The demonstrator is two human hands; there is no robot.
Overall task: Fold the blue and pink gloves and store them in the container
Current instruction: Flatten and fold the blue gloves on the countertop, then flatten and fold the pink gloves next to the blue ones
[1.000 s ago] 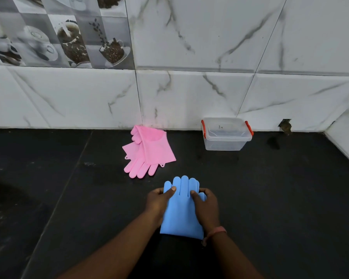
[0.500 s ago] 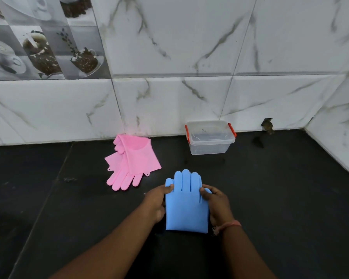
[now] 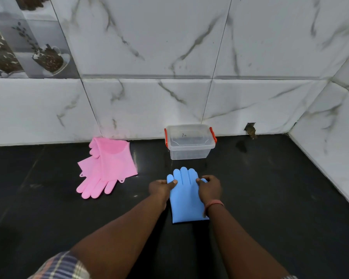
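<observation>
The blue gloves (image 3: 185, 196) lie stacked flat on the black counter, fingers pointing toward the wall. My left hand (image 3: 161, 188) pinches their left edge near the thumb, and my right hand (image 3: 209, 188) grips the right edge. The pink gloves (image 3: 107, 168) lie overlapped to the left, one with fingers toward me, the other with fingers toward the wall. A clear plastic container (image 3: 189, 142) with red latches and its lid on stands against the wall just beyond the blue gloves.
White marble wall tiles back the black counter (image 3: 270, 198), and a side wall (image 3: 330, 148) closes it off at the right. A small hole (image 3: 250, 129) shows in the wall base right of the container.
The camera has swung left and tilted, shifting everything rightward in view. Both hands have kept hold of the blue gloves' edges; the gloves look squared up and slightly nearer the container.
</observation>
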